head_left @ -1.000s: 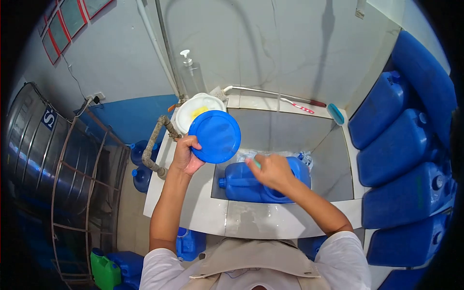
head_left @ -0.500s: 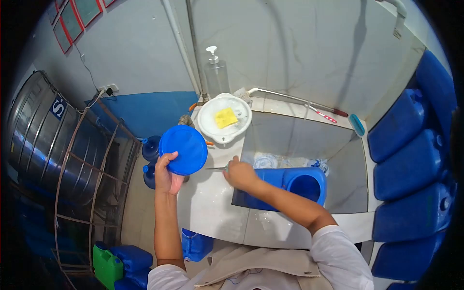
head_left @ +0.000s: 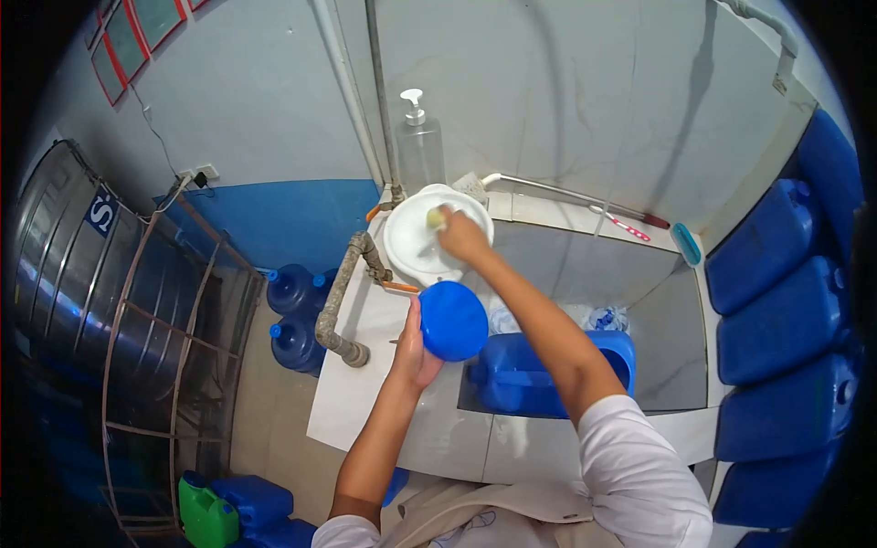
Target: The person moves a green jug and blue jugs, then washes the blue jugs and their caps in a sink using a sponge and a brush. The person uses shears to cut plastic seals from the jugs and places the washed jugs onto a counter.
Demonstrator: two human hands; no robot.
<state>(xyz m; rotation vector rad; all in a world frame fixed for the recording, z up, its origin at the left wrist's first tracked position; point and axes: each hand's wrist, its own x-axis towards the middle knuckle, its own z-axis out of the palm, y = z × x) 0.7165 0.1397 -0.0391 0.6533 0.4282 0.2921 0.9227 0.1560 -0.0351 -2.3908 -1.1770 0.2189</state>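
My left hand (head_left: 417, 352) grips a round blue lid (head_left: 454, 321) by its edge, its flat face turned up toward me. Over the white basin (head_left: 402, 239), my right hand (head_left: 462, 236) is closed on a yellow sponge (head_left: 435, 218), most of which my fingers cover. Suds or water show at the bottom of the basin. Below my right forearm, a blue jug (head_left: 512, 379) lies in the grey sink (head_left: 658, 320). Only a thin tip of a metal tool shows on the counter beside my left hand.
A clear pump bottle (head_left: 420, 151) stands behind the basin. A rusty pipe (head_left: 331, 315) rises at the counter's left. On the back ledge lie a red-and-white toothbrush (head_left: 621, 224) and a teal brush (head_left: 685, 245). Blue jugs (head_left: 776, 324) line the right side.
My right hand has let go of the thin metal tool, moved up to the basin and taken hold of the sponge. My left hand has brought the lid rightward, closer to the basin's front.
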